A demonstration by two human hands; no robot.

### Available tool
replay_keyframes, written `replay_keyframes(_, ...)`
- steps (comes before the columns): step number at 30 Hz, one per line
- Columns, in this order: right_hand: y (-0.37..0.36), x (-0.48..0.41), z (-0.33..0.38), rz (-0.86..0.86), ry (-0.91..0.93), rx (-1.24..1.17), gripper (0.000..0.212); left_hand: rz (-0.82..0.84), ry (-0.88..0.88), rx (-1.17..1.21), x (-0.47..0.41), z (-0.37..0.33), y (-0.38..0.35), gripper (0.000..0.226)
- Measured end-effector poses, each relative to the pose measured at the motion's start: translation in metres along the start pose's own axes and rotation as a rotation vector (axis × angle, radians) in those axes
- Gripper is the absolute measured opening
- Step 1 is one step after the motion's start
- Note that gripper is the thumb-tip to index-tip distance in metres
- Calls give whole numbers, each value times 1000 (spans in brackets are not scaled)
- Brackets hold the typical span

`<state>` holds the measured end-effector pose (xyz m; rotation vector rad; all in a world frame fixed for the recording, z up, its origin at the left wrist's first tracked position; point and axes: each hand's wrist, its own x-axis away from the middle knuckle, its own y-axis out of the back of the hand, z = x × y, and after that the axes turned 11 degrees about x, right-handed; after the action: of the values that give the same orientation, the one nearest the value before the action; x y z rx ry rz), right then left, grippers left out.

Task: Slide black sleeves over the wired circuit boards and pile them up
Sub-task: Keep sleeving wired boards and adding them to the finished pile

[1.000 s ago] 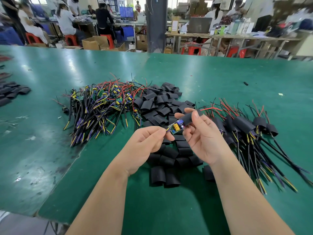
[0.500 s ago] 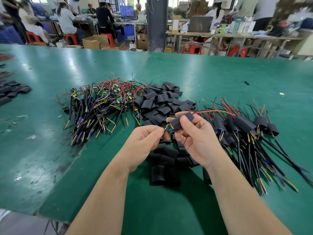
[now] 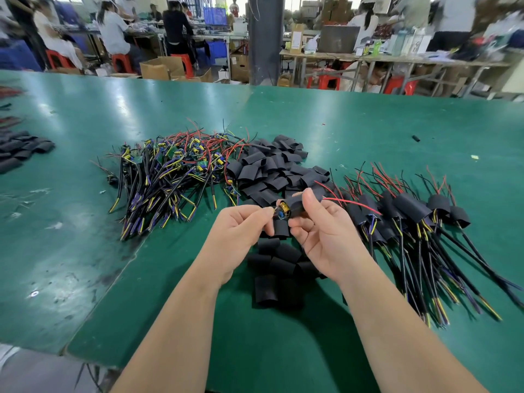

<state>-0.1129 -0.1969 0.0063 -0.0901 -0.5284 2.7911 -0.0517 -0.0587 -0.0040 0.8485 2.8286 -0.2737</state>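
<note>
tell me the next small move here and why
Probably pull the black sleeve further left over the circuit board. The board's yellow and blue parts poke out of the sleeve's left end, pinched by the left hand, while the right hand grips the sleeve. Once covered, it likely joins the sleeved pile on the right.

Head-worn wide-angle view, facing forward and down, close over near edge of green table (image 3: 368,123), workshop (image 3: 340,38) beyond.

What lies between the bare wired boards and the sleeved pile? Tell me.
Head view: a heap of loose black sleeves fills that stretch; over it, the left hand and right hand hold one part-sleeved board.
</note>
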Motion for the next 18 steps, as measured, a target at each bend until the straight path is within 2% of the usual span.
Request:
replay_keyframes(2, -1, 0, -1, 5, 13, 4, 19, -10, -3, 8, 0, 0, 0, 37)
replay_keyframes(5, 1, -2, -3, 22, 25, 6, 10, -15, 7, 7, -1, 1, 0, 37)
replay_keyframes(8, 1, -2, -7, 52, 79, 79, 25, -9, 12, -32, -1, 1, -1, 34)
replay_keyframes(14, -5, 2, -10, 32, 111, 247, 35, -30, -10, -93, -2, 2, 0, 28)
replay_keyframes(16, -8, 2, -10, 23, 76, 201, 37, -50, -13, -135, -2, 6, 2, 26)
replay_keyframes(18, -11, 1, -5, -2, 27, 33, 41, -56, -15, -114, -2, 8, 2, 25)
